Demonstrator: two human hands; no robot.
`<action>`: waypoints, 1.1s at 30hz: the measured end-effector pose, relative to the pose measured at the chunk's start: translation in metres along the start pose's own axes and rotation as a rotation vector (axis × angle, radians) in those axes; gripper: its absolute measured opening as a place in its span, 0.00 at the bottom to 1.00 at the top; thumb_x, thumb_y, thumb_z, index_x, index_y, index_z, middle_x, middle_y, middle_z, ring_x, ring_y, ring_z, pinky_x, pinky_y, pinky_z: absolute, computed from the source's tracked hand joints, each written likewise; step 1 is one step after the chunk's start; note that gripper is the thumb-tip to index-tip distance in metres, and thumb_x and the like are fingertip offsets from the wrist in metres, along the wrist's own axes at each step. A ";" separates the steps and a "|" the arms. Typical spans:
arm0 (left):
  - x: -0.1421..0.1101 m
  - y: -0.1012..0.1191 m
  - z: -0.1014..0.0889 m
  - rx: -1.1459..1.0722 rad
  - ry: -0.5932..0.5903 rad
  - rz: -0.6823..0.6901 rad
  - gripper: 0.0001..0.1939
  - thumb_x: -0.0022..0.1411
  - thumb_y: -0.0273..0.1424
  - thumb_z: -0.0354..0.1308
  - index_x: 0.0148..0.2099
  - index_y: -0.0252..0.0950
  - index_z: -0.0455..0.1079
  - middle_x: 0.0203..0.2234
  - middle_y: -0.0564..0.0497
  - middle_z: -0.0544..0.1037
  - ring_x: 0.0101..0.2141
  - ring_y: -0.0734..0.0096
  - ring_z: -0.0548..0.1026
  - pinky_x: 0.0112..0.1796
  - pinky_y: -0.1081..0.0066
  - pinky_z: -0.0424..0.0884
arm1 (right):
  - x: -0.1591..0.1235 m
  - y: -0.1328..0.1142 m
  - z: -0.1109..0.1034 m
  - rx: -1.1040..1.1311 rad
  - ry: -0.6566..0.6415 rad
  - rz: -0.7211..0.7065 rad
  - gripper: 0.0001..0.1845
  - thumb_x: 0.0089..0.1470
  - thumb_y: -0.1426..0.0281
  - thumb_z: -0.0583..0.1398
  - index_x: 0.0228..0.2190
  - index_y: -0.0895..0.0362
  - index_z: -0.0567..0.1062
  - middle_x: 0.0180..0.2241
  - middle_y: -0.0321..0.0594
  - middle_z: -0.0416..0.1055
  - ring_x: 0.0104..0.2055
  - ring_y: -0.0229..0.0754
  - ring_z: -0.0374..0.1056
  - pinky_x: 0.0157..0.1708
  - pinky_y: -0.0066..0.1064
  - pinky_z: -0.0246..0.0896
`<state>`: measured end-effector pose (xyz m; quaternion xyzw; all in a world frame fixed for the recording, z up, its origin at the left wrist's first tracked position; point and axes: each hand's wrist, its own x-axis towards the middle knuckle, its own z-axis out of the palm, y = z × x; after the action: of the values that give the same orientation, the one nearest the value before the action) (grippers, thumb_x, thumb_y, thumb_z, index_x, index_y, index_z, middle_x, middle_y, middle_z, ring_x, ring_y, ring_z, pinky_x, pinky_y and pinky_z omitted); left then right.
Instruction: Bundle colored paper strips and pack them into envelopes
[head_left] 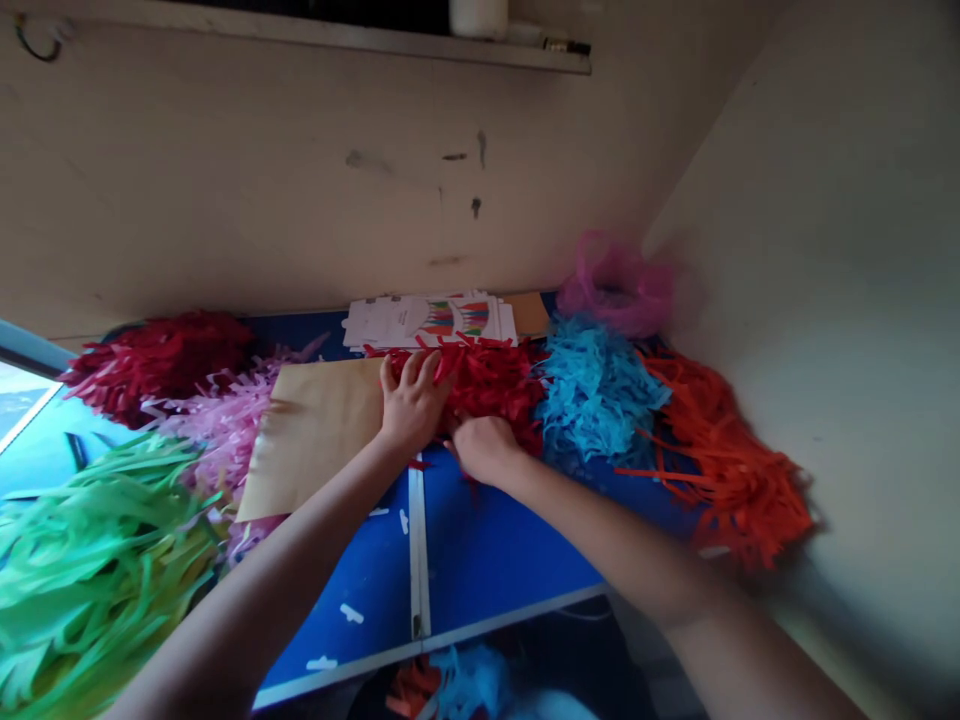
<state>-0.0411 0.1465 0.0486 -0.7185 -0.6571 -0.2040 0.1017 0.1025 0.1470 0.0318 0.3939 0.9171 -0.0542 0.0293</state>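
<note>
Near the middle of the surface [510, 540], closer to the back edge than to the front edge: red strips [499, 385] in one loose heap, apparently being gathered or sorted by feel. Left hand [415, 405] over the left side of the heap, fingers [409, 370] spread and laid on top; right hand [486, 450] at the front of the heap, fingers curled inward, tips hidden. Cannot tell whether pinching a strip or merely tucked in. Press lightly with the left, enough to stop sliding without crushing probably flimsy material. With the right, draw a few at a time, low and slow toward the front edge, to avoid tearing or lifting a tangle. Work clear of the blue heap [600, 390], close on the right, to avoid mixing colours. Mind also the tan sheet [322, 425] beside the left wrist. Now by count: two hands; one tan sheet; one blue heap; one orange heap [735, 450] toward the right edge; one pink bag [619, 290] near the back right corner; one stack of printed cards [431, 320] along the back edge, number of cards not countable; one dark red heap [172, 365] near the back left corner; one lilac heap [232, 405]; one green heap [82, 560] toward the front left corner; four small white tabs [350, 613], all left of the pale seam [420, 550].
</note>
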 end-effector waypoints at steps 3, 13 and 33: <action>0.006 -0.011 -0.009 0.022 0.030 -0.043 0.15 0.57 0.26 0.58 0.43 0.48 0.79 0.58 0.47 0.70 0.59 0.48 0.62 0.58 0.45 0.49 | -0.001 -0.006 0.007 -0.021 -0.037 0.059 0.19 0.63 0.66 0.55 0.51 0.63 0.72 0.45 0.62 0.74 0.38 0.55 0.77 0.30 0.39 0.69; 0.040 -0.047 -0.068 -0.257 0.525 -0.424 0.21 0.62 0.27 0.43 0.49 0.37 0.75 0.38 0.50 0.81 0.38 0.64 0.77 0.39 0.62 0.74 | -0.003 -0.018 0.001 0.002 -0.045 0.135 0.18 0.62 0.63 0.57 0.46 0.64 0.74 0.41 0.60 0.75 0.40 0.55 0.76 0.34 0.39 0.70; -0.195 0.049 -0.130 0.239 0.217 -0.161 0.34 0.63 0.25 0.46 0.70 0.47 0.47 0.49 0.43 0.79 0.44 0.55 0.80 0.56 0.47 0.58 | -0.134 -0.148 0.028 1.684 0.098 -0.305 0.66 0.36 0.34 0.62 0.67 0.53 0.46 0.64 0.52 0.53 0.62 0.56 0.57 0.56 0.44 0.59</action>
<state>-0.0233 -0.0885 0.0876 -0.6202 -0.7170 -0.2085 0.2402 0.0881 -0.0541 0.0286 0.1587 0.6143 -0.7035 -0.3202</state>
